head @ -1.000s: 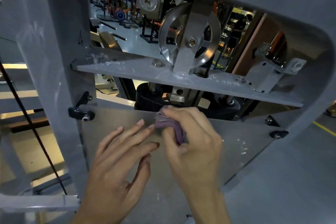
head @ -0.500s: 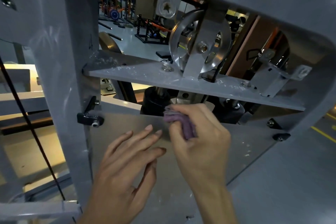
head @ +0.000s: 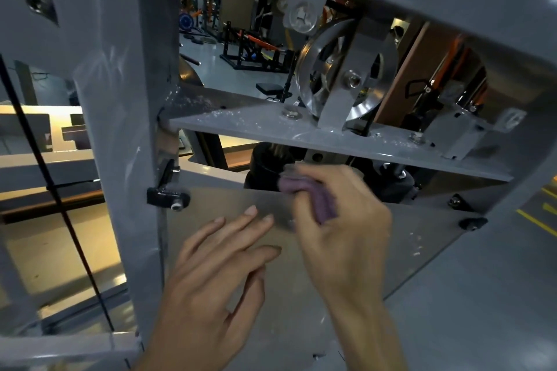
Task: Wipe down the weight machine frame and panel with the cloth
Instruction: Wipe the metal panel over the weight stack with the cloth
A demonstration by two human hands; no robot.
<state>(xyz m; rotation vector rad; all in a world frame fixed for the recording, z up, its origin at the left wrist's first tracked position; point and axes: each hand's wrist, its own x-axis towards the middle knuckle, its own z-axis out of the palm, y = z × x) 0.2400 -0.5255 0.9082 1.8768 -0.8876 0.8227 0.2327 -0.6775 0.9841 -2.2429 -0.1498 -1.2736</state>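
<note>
Item: cloth (head: 310,197). Purple, bunched into a wad, centre of the frame, at the top edge of the panel (head: 416,238). Held in the right hand (head: 343,229), whose fingers are curled round it, the thumb pinching from below; only a fold of the cloth shows between thumb and forefinger.

Item: left hand (head: 217,280). Lower centre. Fingers straight and spread, lying flat on the panel just beside the cloth; it holds nothing and seems to steady the sheet.

Item: panel. Pale, matt sheet filling the lower centre. White flecks of dust or swarf show on its right part, near two black clips at the right edge.

Item: weight machine frame (head: 126,117). Grey painted upright at left, broad arch across the top and right. A black clip (head: 167,197) sits where the upright meets the panel.

Item: crossbar plate (head: 241,125). Grey, running across mid-frame above the cloth; scattered white flecks on its left end. Carries a bright metal pulley (head: 346,75).

Step in hand, as judged: wiping along the panel's upper edge, under the crossbar plate.

Next move, as judged: carry the cloth rightward over the flecked area of the panel, keeping firm pressure and the flat hand as brace; the crossbar plate and frame look yet to be done.
</note>
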